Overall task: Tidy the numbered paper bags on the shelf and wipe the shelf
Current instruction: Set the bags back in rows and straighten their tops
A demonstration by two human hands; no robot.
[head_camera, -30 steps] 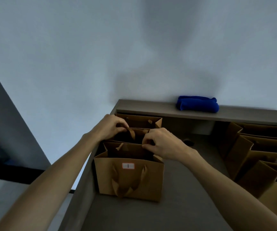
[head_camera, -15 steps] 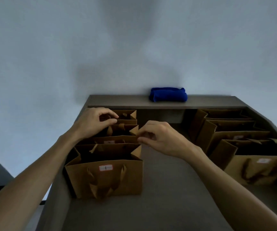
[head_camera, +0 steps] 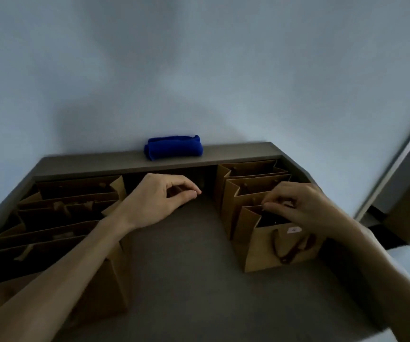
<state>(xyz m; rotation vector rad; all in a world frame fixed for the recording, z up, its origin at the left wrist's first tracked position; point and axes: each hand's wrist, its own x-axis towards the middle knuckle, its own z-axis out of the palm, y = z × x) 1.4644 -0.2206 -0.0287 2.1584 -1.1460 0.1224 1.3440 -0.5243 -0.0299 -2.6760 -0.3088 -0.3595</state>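
Head view.

Shelf [head_camera: 186, 262]: grey, dim light, pale wall behind; bare strip down the middle between two rows of bags.

Left row of paper bags [head_camera: 58, 218]: brown, standing upright one behind another along the shelf's left side, mouths open; the left forearm crosses over the nearest ones. Labels not readable here.

Right row of paper bags [head_camera: 250, 174]: brown, upright, three counted, one behind another on the right side.

Front bag [head_camera: 273, 253] of the right row: small white label [head_camera: 294, 229] near its top edge, number too blurred to read; dark handle loop hanging down its face.

Cloth [head_camera: 173, 147]: blue, folded, lying on the raised back ledge against the wall, well apart from both hands.

Left hand [head_camera: 159, 201]: over the bare middle of the shelf, fingers curled toward the thumb, nothing visibly held.

Right hand [head_camera: 305, 208]: at the mouth of the front bag, fingertips pinched at its upper rim; whether they actually grip the paper, I cannot tell.
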